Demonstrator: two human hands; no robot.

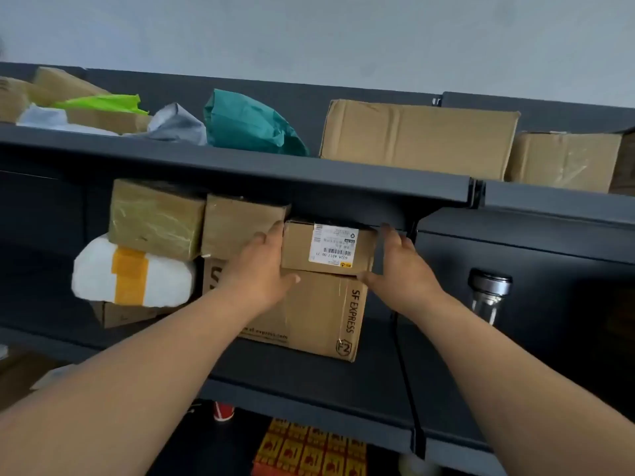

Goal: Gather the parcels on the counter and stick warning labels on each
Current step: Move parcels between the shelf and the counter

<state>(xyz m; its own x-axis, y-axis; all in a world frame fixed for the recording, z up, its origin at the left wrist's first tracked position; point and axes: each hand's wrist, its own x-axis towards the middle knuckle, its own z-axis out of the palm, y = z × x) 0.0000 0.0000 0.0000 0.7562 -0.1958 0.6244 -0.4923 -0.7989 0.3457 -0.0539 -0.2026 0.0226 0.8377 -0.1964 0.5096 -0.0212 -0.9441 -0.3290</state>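
A small brown cardboard box [326, 247] at centre frame bears a white label with black barcode. Below it, a larger brown cardboard box [319, 317] carries black lettering. At left, a white padded parcel [134, 278] wears orange tape. A crumpled teal plastic bag [247, 123] lies on the dark grey metal shelf [240, 170] above.
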